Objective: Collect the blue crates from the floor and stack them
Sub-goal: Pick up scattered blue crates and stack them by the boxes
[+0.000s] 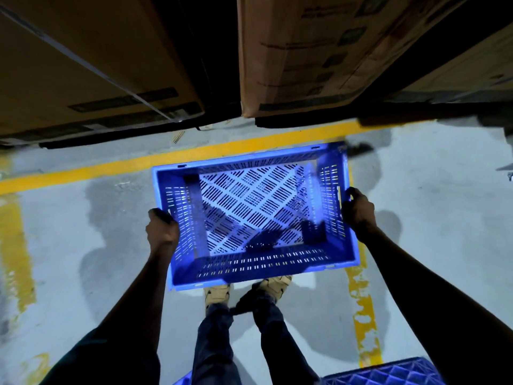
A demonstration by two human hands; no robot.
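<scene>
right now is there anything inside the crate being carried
No, the blue crate held by the left hand and right hand shows only its bare slotted floor.

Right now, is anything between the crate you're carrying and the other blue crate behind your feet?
Both hands, left and right, grip the blue crate by its sides. Between it and the other blue crate at the bottom right edge are only the person's legs and bare floor.
</scene>
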